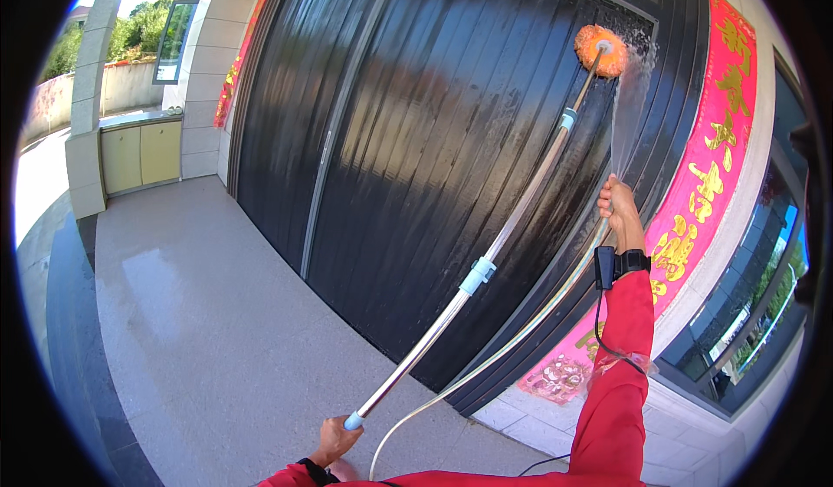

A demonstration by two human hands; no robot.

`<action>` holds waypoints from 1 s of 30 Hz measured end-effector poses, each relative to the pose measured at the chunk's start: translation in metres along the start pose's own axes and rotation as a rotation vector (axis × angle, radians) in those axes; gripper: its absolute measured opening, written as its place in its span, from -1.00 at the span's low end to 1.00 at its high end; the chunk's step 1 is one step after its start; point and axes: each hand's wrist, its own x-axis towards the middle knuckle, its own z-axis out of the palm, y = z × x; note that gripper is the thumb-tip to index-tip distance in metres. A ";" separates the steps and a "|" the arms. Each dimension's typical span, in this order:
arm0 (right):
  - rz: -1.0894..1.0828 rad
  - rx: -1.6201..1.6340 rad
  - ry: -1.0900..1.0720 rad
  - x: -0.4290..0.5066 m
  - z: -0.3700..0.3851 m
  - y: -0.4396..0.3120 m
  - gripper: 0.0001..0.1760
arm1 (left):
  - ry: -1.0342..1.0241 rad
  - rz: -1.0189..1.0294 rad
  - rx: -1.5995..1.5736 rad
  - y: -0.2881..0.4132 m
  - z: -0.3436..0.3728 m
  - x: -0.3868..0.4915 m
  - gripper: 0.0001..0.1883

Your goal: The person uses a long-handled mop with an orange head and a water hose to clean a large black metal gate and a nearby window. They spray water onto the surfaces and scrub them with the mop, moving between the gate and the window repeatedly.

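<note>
My left hand (335, 438) grips the lower end of a telescopic metal pole (449, 314) with light blue collars. The pole slants up to the right, and its orange chenille mop head (600, 51) rests against the upper right of a dark panelled door (429, 161). Raised at the right, my right hand (617, 202) is closed around the end of a pale water hose (553, 305). From it a fan of water (630, 116) shoots upward and splashes on the door beside the mop head. The hose nozzle is hidden inside my fingers.
A red paper banner with gold writing (706, 161) runs along the wall right of the door, next to a window (742, 318). The hose trails down to the grey tiled floor (228, 331). A low cabinet (142, 155) and a stone pillar (88, 103) stand at the left.
</note>
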 end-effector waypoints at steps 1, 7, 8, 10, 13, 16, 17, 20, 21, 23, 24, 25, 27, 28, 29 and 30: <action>0.017 -0.011 -0.022 0.000 0.004 -0.003 -0.65 | -0.025 -0.013 -0.032 0.005 0.012 -0.007 -0.73; 0.087 -0.016 -0.116 0.000 0.048 -0.004 -0.65 | -0.132 -0.173 -0.128 0.016 0.033 -0.031 -0.65; 0.094 -0.025 -0.106 0.002 0.058 -0.002 -0.65 | -0.132 -0.185 -0.129 0.016 0.034 -0.033 -0.64; 0.097 -0.058 -0.095 0.004 0.076 0.010 -0.64 | -0.141 -0.185 -0.151 0.015 0.039 -0.035 -0.65; 0.127 -0.081 -0.064 0.010 0.098 0.034 -0.62 | -0.155 -0.184 -0.182 0.013 0.052 -0.030 -0.66; 0.090 -0.046 -0.087 0.022 0.110 0.049 -0.63 | -0.156 -0.183 -0.185 0.009 0.058 -0.012 -0.66; 0.081 -0.038 -0.067 0.027 0.113 0.051 -0.63 | -0.152 -0.178 -0.187 0.009 0.059 -0.005 -0.66; 0.001 -0.041 -0.029 0.041 0.123 0.051 -0.61 | -0.110 -0.136 -0.185 0.014 0.058 0.018 -0.67; 0.000 -0.038 -0.034 0.043 0.127 0.052 -0.61 | -0.113 -0.172 -0.155 0.015 0.055 0.023 -0.67; -0.009 -0.018 -0.065 0.049 0.136 0.051 -0.60 | -0.053 -0.137 -0.151 0.019 0.050 0.030 -0.67; -0.016 -0.001 -0.085 0.051 0.140 0.050 -0.60 | -0.056 -0.162 -0.137 0.021 0.047 0.031 -0.68; -0.008 0.015 -0.085 0.054 0.144 0.049 -0.60 | -0.067 -0.203 -0.110 0.023 0.045 0.034 -0.68; -0.030 0.024 -0.120 0.060 0.150 0.047 -0.61 | -0.037 -0.153 -0.171 0.026 0.045 0.039 -0.68; -0.036 0.036 -0.131 0.063 0.152 0.044 -0.61 | -0.038 -0.144 -0.187 0.029 0.047 0.043 -0.68; -0.041 0.049 -0.140 0.066 0.156 0.042 -0.61 | -0.039 -0.136 -0.200 0.032 0.049 0.046 -0.68; -0.049 0.077 -0.163 0.070 0.160 0.040 -0.61 | -0.084 -0.176 -0.171 0.038 0.053 0.051 -0.68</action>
